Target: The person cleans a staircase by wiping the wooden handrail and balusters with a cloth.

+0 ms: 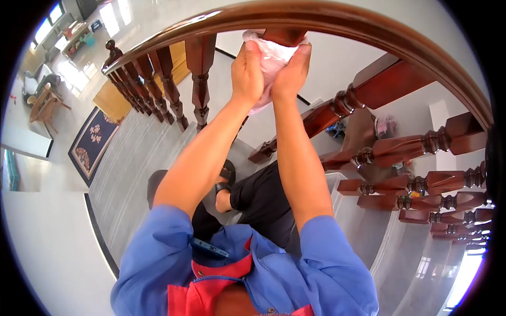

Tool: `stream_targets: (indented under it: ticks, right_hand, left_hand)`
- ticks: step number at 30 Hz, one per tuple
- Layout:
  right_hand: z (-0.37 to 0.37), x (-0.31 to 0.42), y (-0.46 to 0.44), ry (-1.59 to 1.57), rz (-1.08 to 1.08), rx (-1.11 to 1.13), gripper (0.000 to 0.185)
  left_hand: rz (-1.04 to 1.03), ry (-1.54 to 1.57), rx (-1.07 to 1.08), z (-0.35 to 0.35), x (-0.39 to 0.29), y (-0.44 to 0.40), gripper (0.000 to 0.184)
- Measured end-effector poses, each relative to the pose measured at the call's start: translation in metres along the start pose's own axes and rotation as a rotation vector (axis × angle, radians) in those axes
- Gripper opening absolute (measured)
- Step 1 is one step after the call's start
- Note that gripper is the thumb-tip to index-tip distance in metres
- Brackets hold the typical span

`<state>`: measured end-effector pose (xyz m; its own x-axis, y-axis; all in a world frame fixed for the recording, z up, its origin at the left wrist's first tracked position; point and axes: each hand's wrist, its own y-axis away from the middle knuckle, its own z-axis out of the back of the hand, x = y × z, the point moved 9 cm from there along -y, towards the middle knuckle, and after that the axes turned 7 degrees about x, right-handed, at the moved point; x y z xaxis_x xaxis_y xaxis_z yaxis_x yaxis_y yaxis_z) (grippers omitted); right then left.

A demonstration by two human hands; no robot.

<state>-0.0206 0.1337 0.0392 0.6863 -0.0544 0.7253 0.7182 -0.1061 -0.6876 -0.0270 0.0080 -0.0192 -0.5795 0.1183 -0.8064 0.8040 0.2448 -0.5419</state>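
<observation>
1. Stairwell, gray steps (134, 163) underfoot, white walls at the sides.
2. Nearest, 6 o'clock: blue shirt (158, 253) with red trim; phone (211, 247) at 7 o'clock, against the shirt front.
3. Dark trousers (266, 203) and a black sandal (226, 174) showed below the arms.
4. Left hand (247, 73), 12 o'clock: closed, pressing pink cloth (272, 60) from the left.
5. Right hand (291, 76), just beside it: closed on the same cloth from the right.
6. Cloth sat between both hands, wrapped against the top of a baluster (284, 37), right under the handrail (316, 13).
7. Handrail, glossy reddish-brown, curved from 10 over 12 to 3 o'clock; more balusters (200, 79) stood at 10 and 3.
8. Farther: dark patterned rug (95, 139) at 9 o'clock; wooden chair (48, 108) beyond, between 9 and 10.
</observation>
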Motion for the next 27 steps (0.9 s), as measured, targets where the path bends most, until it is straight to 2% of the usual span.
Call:
stream_targets:
  ticks: [3, 4, 6, 8, 9, 10, 12, 13, 14, 15, 16, 18, 19, 22, 23, 24, 25, 26, 27]
  right_hand:
    - [-0.002, -0.045, 0.037, -0.083, 0.002, -0.016, 0.055]
    - [-0.003, -0.055, 0.054, -0.060, -0.055, 0.026, 0.058]
    - [-0.002, -0.106, 0.105, 0.151, -0.117, 0.069, 0.062]
    - [0.003, -0.136, 0.152, 0.253, -0.176, 0.116, 0.061]
    - [0.003, -0.151, 0.168, 0.248, -0.182, 0.113, 0.061]
    - [0.004, -0.177, 0.187, 0.141, -0.299, 0.085, 0.060]
    - [0.004, -0.220, 0.221, -0.073, -0.527, 0.018, 0.061]
    - [0.004, -0.231, 0.228, -0.179, -0.633, -0.016, 0.062]
    - [0.007, -0.234, 0.229, -0.173, -0.637, -0.022, 0.062]
    - [0.009, -0.240, 0.234, -0.131, -0.776, -0.027, 0.064]
    - [0.010, -0.245, 0.238, -0.092, -0.911, -0.031, 0.067]
    - [0.007, -0.245, 0.233, -0.114, -0.893, -0.013, 0.068]
    - [0.009, -0.264, 0.245, -0.159, -0.967, -0.045, 0.067]
    - [0.016, -0.318, 0.278, -0.181, -1.061, -0.036, 0.066]
    - [0.017, -0.336, 0.294, -0.184, -1.108, -0.051, 0.066]
    - [0.018, -0.324, 0.296, -0.178, -1.192, -0.078, 0.064]
    - [0.021, -0.317, 0.302, -0.175, -1.275, -0.108, 0.063]
    - [0.025, -0.307, 0.299, -0.171, -1.266, -0.119, 0.063]
    - [0.028, -0.304, 0.301, -0.145, -1.297, -0.104, 0.060]
  left_hand:
    - [0.083, 0.097, -0.049, 0.010, 0.046, 0.021, 0.057]
    - [0.123, -0.068, 0.020, 0.014, 0.051, 0.034, 0.053]
    - [0.260, -0.228, 0.059, 0.028, 0.097, 0.063, 0.049]
    - [0.441, -0.061, 0.056, 0.045, 0.153, 0.095, 0.047]
    - [0.548, -0.187, 0.133, 0.057, 0.189, 0.116, 0.047]
    - [0.655, -0.314, 0.213, 0.065, 0.215, 0.133, 0.048]
    - [0.776, -0.459, 0.344, 0.047, 0.176, 0.140, 0.049]
    - [0.825, -0.202, 0.162, 0.057, 0.207, 0.156, 0.050]
    - [0.866, 0.058, -0.025, 0.067, 0.239, 0.173, 0.050]
    - [0.770, -0.084, 0.053, 0.067, 0.236, 0.163, 0.048]
    - [0.771, -0.082, 0.055, 0.067, 0.238, 0.163, 0.048]
    - [1.054, 0.161, -0.007, 0.065, 0.253, 0.179, 0.048]
    - [1.057, 0.201, -0.006, 0.066, 0.266, 0.186, 0.049]
    - [0.940, 0.124, -0.053, 0.075, 0.286, 0.198, 0.049]
    - [0.980, 0.093, -0.111, 0.077, 0.279, 0.200, 0.049]
    - [0.979, 0.097, -0.102, 0.071, 0.266, 0.199, 0.049]
    - [0.999, -0.080, -0.152, 0.077, 0.252, 0.200, 0.048]
    - [1.012, -0.256, -0.202, 0.081, 0.237, 0.199, 0.048]
    - [0.972, -0.438, -0.237, 0.087, 0.229, 0.198, 0.039]
